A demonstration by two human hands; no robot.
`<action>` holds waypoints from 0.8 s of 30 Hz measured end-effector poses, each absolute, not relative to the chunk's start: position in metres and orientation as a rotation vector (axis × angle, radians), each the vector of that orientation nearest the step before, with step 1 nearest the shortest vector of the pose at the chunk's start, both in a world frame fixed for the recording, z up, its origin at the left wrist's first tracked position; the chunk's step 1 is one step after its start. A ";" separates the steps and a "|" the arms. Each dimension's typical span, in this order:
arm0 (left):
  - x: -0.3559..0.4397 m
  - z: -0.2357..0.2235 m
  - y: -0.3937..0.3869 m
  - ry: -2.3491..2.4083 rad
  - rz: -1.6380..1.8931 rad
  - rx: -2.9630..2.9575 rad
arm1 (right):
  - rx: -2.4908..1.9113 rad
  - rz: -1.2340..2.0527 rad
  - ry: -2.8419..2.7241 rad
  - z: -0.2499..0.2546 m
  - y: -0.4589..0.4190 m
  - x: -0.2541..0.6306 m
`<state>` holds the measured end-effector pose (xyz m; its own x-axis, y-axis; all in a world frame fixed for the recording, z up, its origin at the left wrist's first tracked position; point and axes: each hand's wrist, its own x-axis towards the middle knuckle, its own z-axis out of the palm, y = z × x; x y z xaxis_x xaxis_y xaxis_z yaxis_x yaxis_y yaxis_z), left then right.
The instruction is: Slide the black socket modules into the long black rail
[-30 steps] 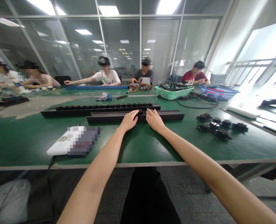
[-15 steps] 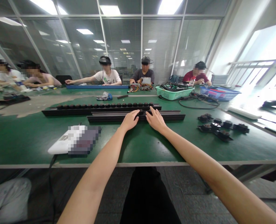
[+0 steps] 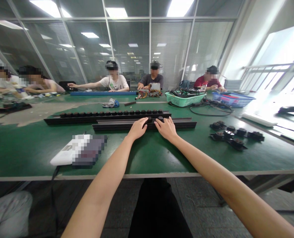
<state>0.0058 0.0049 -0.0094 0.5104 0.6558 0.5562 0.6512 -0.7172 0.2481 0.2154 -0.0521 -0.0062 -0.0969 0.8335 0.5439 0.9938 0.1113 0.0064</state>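
Observation:
Two long black rails lie across the green table. The near rail is mostly bare; the far rail carries a row of several round black sockets. My left hand rests on the near rail, fingers curled round a small black socket seated in it. My right hand is just beside it, fingers bent down onto another black socket on the same rail. Both arms stretch straight forward from the table's front edge.
Several loose black sockets lie to the right. A white and grey device sits front left. Farther back are a green basket with cables, a blue basket and a blue rail. Several people work at the far side.
My right hand has slid slightly left toward my left hand along the near rail. The left hand has hardly moved.

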 end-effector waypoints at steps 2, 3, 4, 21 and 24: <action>0.006 -0.009 0.004 1.194 0.996 2.723 | -1.781 -0.531 -2.013 -0.007 -0.052 0.215; 0.007 -0.008 0.004 1.201 0.992 2.721 | -1.784 -0.530 -2.020 -0.007 -0.052 0.215; 0.007 -0.008 0.003 1.208 0.990 2.718 | -1.786 -0.529 -2.023 -0.008 -0.052 0.214; 0.006 -0.011 0.008 1.189 1.000 2.730 | -1.834 -0.531 -2.026 -0.005 -0.049 0.222; 0.006 -0.012 0.009 1.193 0.999 2.727 | -1.844 -0.528 -2.014 -0.005 -0.049 0.225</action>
<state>0.0060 0.0092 -0.0116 0.5086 0.6609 0.5518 0.6596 -0.7110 0.2436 0.2254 -0.0494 -0.0045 -0.0850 0.8624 0.4990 0.9963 0.0793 0.0328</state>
